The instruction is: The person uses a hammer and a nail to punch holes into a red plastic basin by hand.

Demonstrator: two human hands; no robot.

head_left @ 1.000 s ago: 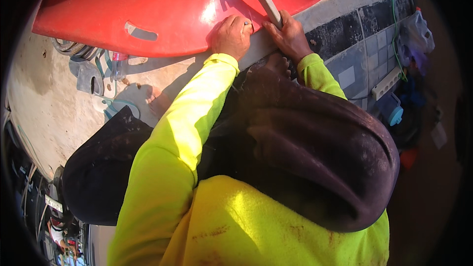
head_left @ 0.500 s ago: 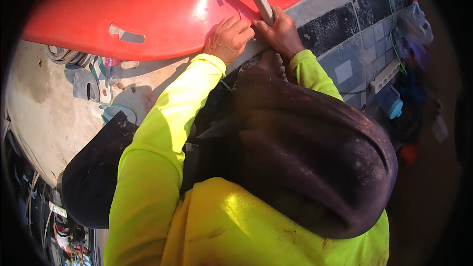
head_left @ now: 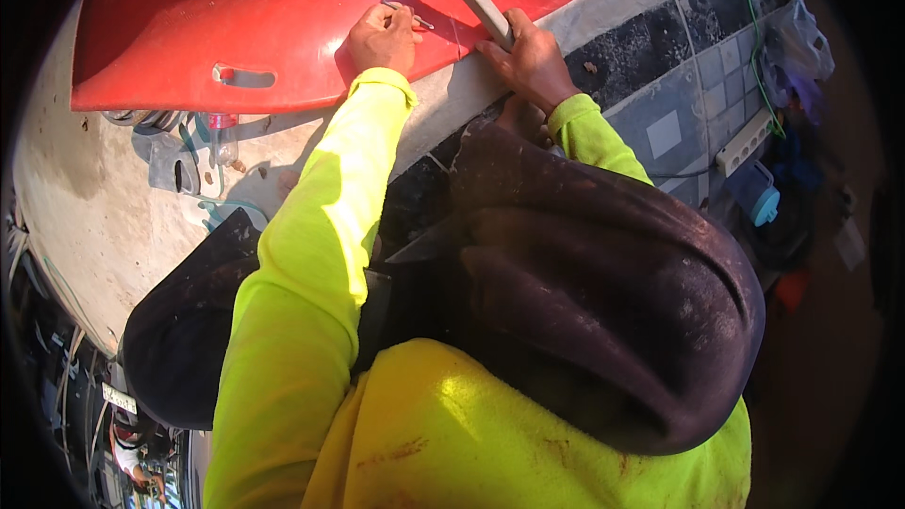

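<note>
Left hand [head_left: 385, 41] is pinching thin metal rod [head_left: 424, 23], red plastic [head_left: 226, 24] lying beneath; right hand [head_left: 534, 61], alongside, is gripping hammer [head_left: 480, 5] by handle.

Bright yellow long-sleeved top [head_left: 452, 443] — brown-stained in front — and dark, pale-smudged trousers [head_left: 613, 302].

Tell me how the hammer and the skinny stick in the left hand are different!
The hammer is big, with a forked claw; the skinny stick is much smaller, with no claw showing. The right hand grips the hammer by its handle, while the left hand holds the skinny stick in its fingers. Both are in a hand and show against the red panel.
</note>
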